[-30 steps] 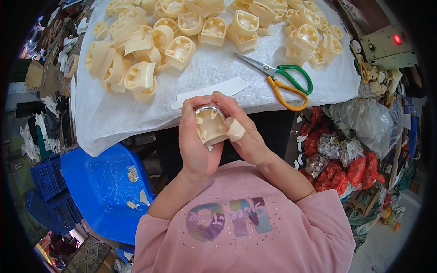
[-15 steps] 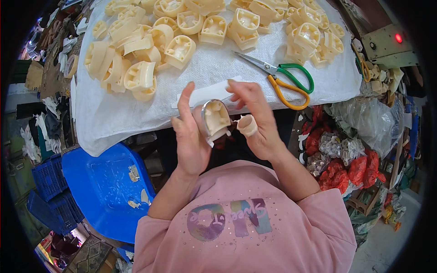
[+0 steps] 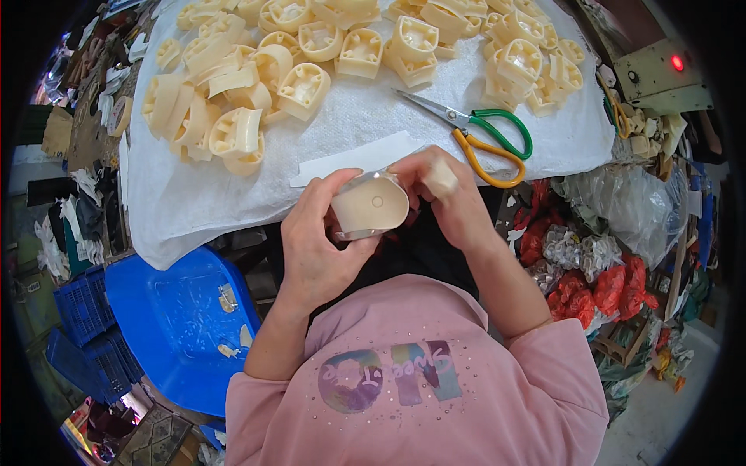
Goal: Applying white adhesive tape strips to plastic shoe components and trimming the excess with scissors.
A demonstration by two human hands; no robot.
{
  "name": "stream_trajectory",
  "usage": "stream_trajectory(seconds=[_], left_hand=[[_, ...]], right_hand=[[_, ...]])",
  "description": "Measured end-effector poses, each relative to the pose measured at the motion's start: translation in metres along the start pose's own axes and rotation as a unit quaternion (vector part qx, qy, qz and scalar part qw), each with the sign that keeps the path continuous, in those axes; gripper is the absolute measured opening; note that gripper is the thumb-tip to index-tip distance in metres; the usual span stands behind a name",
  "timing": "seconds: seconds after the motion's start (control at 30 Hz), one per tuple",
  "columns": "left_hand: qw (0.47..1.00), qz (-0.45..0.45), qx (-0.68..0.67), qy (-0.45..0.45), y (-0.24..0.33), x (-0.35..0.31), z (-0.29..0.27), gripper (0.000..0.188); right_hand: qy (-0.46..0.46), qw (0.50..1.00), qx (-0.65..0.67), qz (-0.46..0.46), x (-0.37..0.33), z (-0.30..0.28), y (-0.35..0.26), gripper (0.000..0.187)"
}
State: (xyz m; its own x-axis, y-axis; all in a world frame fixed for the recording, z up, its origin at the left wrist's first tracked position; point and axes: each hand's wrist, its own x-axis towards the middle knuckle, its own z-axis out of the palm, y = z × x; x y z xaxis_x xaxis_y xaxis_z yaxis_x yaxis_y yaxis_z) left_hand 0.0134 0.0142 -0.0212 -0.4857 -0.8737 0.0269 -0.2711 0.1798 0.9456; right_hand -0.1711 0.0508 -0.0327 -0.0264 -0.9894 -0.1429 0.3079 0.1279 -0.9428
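Note:
My left hand [image 3: 315, 241] grips a cream plastic part [image 3: 369, 206] just off the table's near edge, thumb below and fingers along its top. The part shows a smooth curved face with a small round mark, and a shiny strip runs along its rim. My right hand [image 3: 451, 194] is closed at the part's upper right edge, its fingertips partly hidden. A pale cream band [image 3: 440, 179], blurred, sits on the right hand's fingers. Just beyond the hands a white strip [image 3: 353, 158] lies on the white cloth [image 3: 272, 186].
Scissors [image 3: 474, 132] with green and orange handles lie right of the strip. Several similar cream parts [image 3: 307, 89] are heaped across the far side. A blue plastic tub [image 3: 171, 311] with scraps stands lower left. Red and clear plastic bags [image 3: 598, 279] lie at right.
The cream part has turned from its hollow, ribbed side to its smooth face. My left fingers have closed around it, and my right hand has come in against its edge.

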Motion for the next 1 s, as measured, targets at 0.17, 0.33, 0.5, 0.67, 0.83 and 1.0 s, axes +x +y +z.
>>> stream_trajectory(seconds=[0.17, 0.33, 0.5, 0.67, 0.83, 1.0], left_hand=[[0.989, 0.096, 0.114, -0.003, 0.013, -0.001, -0.002, 0.054], [0.988, 0.114, 0.098, 0.022, 0.008, -0.002, 0.006, 0.053], [0.977, 0.159, 0.112, 0.083, 0.007, 0.0, 0.015, 0.052], [0.959, 0.182, 0.178, 0.125, 0.014, 0.0, 0.026, 0.05], [0.935, 0.203, 0.234, 0.172, 0.007, 0.004, 0.033, 0.047], [0.93, 0.192, 0.233, 0.208, 0.0, 0.011, 0.03, 0.05]], right_hand=[[-0.04, 0.993, -0.09, 0.064, 0.005, -0.001, -0.009, 0.02], [-0.025, 0.946, -0.292, -0.137, 0.0, 0.009, -0.003, 0.022], [-0.054, 0.996, 0.061, 0.019, -0.002, -0.004, 0.011, 0.03], [-0.02, 1.0, 0.016, 0.008, -0.009, 0.01, 0.01, 0.026], [0.106, 0.98, -0.156, -0.066, -0.007, 0.024, 0.015, 0.034], [0.025, 0.99, 0.138, 0.001, -0.01, 0.026, 0.024, 0.041]])
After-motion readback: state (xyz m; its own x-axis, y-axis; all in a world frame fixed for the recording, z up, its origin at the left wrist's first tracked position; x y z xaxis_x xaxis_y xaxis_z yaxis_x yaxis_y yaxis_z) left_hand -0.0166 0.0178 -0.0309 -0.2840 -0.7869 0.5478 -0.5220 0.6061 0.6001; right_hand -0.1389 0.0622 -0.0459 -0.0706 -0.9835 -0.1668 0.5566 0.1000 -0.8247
